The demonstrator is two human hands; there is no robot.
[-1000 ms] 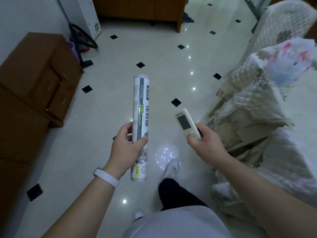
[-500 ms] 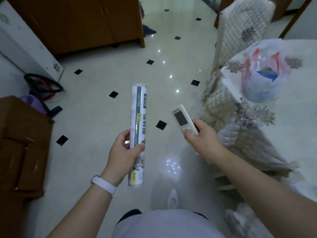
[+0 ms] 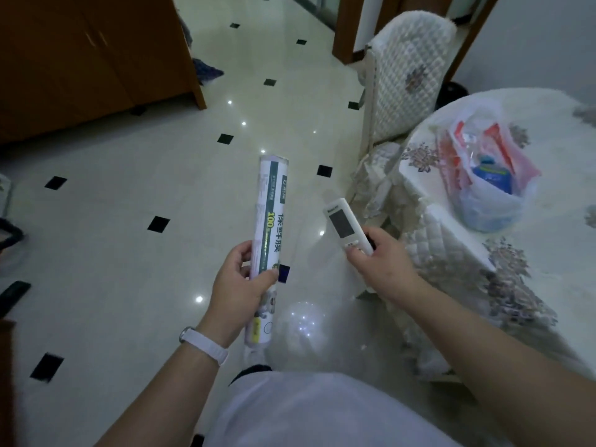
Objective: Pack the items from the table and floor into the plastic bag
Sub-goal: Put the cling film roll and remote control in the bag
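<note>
A dark green band along the cling-film roll (image 3: 269, 227) bears "100" in yellow-green and, next to it toward the roll's near end, large white characters "保鲜膜" (the small logo at the band's far end is illegible). The remote (image 3: 345, 224) beside the roll has a tiny unreadable label.

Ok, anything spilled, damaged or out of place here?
Nothing looks spilled or damaged. The left hand grips the cling film roll, the right hand the remote control, and the plastic bag sits upright on the table. A bluish cloth crumpled on the floor by the wooden cabinet looks stray.
</note>
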